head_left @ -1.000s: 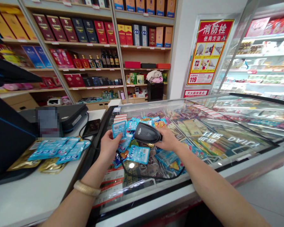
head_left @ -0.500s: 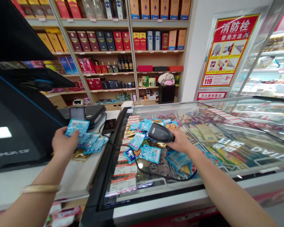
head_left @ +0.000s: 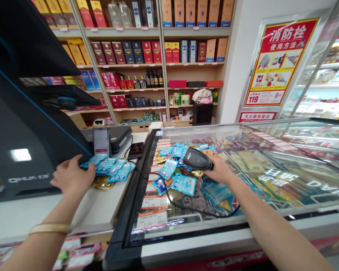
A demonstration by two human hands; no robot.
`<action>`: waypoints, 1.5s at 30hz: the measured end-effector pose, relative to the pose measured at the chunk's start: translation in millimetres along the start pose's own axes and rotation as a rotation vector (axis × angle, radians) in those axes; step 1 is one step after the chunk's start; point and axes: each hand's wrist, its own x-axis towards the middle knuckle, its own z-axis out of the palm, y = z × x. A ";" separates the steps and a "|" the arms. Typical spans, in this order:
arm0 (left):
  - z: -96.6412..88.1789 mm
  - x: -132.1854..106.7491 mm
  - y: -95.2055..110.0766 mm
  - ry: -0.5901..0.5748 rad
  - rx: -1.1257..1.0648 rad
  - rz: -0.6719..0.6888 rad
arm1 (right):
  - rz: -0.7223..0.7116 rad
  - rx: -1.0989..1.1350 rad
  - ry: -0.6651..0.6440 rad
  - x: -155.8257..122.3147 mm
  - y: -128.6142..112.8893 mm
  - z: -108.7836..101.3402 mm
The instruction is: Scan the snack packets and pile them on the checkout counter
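Observation:
My right hand point(head_left: 220, 170) grips a black barcode scanner point(head_left: 197, 159) above a heap of blue snack packets point(head_left: 175, 171) lying on the glass lid of a chest freezer point(head_left: 271, 203). The scanner's cable point(head_left: 192, 209) trails across the glass. My left hand point(head_left: 72, 177) rests on the white counter point(head_left: 22, 214), its fingers curled at the edge of a row of blue packets point(head_left: 109, 165) laid there, with gold packets point(head_left: 101, 183) under them. Whether it still pinches a packet is hidden.
A black till screen point(head_left: 25, 124) stands at the left. Behind the packets sit a black printer point(head_left: 120, 135) and a phone point(head_left: 136, 149). Shelves of boxed bottles point(head_left: 147, 52) fill the back wall. A red poster point(head_left: 279, 62) and a fridge point(head_left: 327, 75) stand at the right.
My left hand carried a blue packet from the freezer lid over to the counter and lowered it onto the row there. The right hand stayed with the scanner.

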 end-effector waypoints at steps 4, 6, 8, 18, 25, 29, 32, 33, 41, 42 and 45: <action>3.0 -15.0 18.2 0.109 -0.098 0.119 | 0.000 -0.022 0.006 0.9 -0.7 -0.7; 8.3 -23.9 32.2 0.097 -0.152 0.214 | 0.003 -0.026 0.012 1.4 -1.1 -0.8; 15.1 -36.3 50.1 0.014 -0.190 0.330 | 0.014 -0.020 0.012 1.9 -1.6 -0.7; 50.3 -102.6 141.8 -0.739 0.282 0.601 | 0.028 0.003 0.007 3.6 -3.3 0.2; 59.4 -101.4 142.2 -0.801 0.244 0.507 | 0.028 -0.038 0.016 3.7 -1.4 0.7; 68.2 -95.6 129.9 -0.765 -0.057 0.464 | 0.020 -0.040 0.008 4.2 -1.2 0.7; 78.1 -92.6 122.2 -0.695 -0.398 0.469 | 0.010 -0.023 0.005 4.6 -2.1 0.0; 80.8 -92.6 121.0 -0.673 -0.514 0.454 | 0.009 -0.021 0.010 4.6 -2.4 -0.2; 75.7 -108.7 131.7 -0.609 -1.034 0.120 | -0.006 0.007 0.027 4.6 -6.8 -2.1; 74.6 -110.5 133.1 -0.589 -1.047 0.101 | -0.008 0.004 0.026 4.5 -7.5 -1.9; 74.4 -113.6 135.2 -0.526 -1.049 0.076 | -0.017 0.013 0.012 4.0 -9.4 -0.9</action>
